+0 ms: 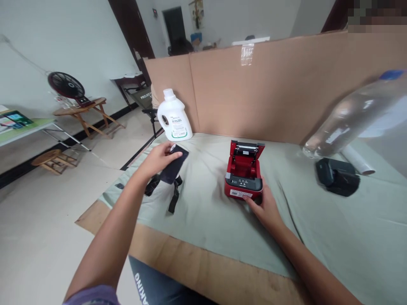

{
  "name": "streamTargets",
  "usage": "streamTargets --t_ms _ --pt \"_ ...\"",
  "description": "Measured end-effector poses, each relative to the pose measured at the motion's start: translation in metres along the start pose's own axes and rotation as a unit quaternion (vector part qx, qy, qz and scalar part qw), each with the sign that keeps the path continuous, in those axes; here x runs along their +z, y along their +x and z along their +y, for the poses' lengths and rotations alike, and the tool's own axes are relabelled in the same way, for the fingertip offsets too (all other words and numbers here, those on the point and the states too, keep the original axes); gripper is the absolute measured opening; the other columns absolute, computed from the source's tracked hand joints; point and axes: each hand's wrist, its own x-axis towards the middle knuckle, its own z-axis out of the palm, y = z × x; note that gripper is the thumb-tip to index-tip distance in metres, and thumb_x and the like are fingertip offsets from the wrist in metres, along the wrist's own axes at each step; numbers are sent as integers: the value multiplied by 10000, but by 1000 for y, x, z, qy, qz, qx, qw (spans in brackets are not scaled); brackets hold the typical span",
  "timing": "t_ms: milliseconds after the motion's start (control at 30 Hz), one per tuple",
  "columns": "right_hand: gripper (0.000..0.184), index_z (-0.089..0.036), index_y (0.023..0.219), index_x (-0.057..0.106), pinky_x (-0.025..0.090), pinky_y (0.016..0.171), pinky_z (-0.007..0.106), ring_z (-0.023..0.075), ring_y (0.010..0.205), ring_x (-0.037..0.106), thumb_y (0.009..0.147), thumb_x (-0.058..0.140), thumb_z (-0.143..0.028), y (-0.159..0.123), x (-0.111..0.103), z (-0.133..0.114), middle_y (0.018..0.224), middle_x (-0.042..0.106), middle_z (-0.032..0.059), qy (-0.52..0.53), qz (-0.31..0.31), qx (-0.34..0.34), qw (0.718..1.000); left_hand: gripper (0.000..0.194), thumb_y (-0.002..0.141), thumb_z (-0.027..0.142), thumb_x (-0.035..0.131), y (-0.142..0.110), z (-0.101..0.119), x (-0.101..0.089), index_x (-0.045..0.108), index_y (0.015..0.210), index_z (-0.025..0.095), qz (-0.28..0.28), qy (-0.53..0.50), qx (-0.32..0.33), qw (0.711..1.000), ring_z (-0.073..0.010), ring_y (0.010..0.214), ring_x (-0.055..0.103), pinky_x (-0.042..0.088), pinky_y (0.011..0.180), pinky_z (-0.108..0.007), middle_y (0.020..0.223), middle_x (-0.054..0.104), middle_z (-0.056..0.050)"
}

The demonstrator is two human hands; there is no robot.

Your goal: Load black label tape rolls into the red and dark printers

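Note:
My left hand (163,157) is closed on a dark, flat rectangular object (174,165), held above the left part of the cloth; a small white piece shows by its upper edge. I cannot make out its exact kind. Beneath it lies a black strap (174,199). My right hand (261,207) grips the lower right corner of a small red and black thermal printer (243,183), thumb on the front label and fingers around the side. The printer sits upright on the cloth, its lid raised and its red inner bay showing no roll.
A white jug (174,116) stands at the back left against a cardboard panel (241,97). To the right are a large clear plastic bottle (346,116), a black device (337,177) and a whitish tube (358,160). A green cloth (203,216) covers the wooden table (190,258).

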Motion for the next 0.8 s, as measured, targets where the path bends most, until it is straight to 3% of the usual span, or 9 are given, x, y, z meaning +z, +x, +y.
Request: streamTargets --t_ms 133,267,467,567,667,800 --pt "886 -200 1598 246 459 1051 556 371 1302 523 884 671 -506 1 0 -1 1437 534 185 10 -7 -4 1000 438 813 537 641 -10 -50 -22 657 1070 183 17 154 -106 982 -284 983 659 487 827 -329 1019 723 -82" --pt "867 -211 1590 269 475 1028 533 363 1274 545 883 677 -504 1 -1 -4 1446 531 179 26 -10 -6 1000 462 839 502 599 -19 -75 -14 669 1144 162 -22 214 -154 964 -293 1036 671 480 840 -311 1106 737 -128" --pt "888 -193 1594 249 480 1016 537 359 1252 547 878 672 -507 2 -1 -2 1392 561 180 3 -13 5 1000 301 867 449 565 -13 -82 19 707 968 204 -63 328 -156 929 -313 1015 683 475 781 -328 1038 749 -143" --pt "887 -195 1591 252 488 1006 530 347 1220 565 876 674 -505 1 -1 -2 1375 567 178 4 -12 8 1000 280 870 421 577 -6 -87 29 713 986 205 -54 325 -182 927 -334 1036 676 486 808 -367 1078 737 -160" --pt "906 -182 1597 236 481 1014 525 349 1232 555 874 679 -500 1 -1 -1 1376 562 185 4 -11 11 1000 338 870 427 593 -6 -88 28 712 1077 187 -54 308 -184 932 -353 1113 643 487 878 -405 1212 681 -191" --pt "895 -191 1597 236 466 1034 535 352 1257 537 879 678 -491 1 -1 -2 1389 549 182 6 -17 10 1000 576 884 528 565 -23 -66 22 594 1336 173 48 313 -158 935 -371 1204 587 487 912 -419 1364 571 -213"
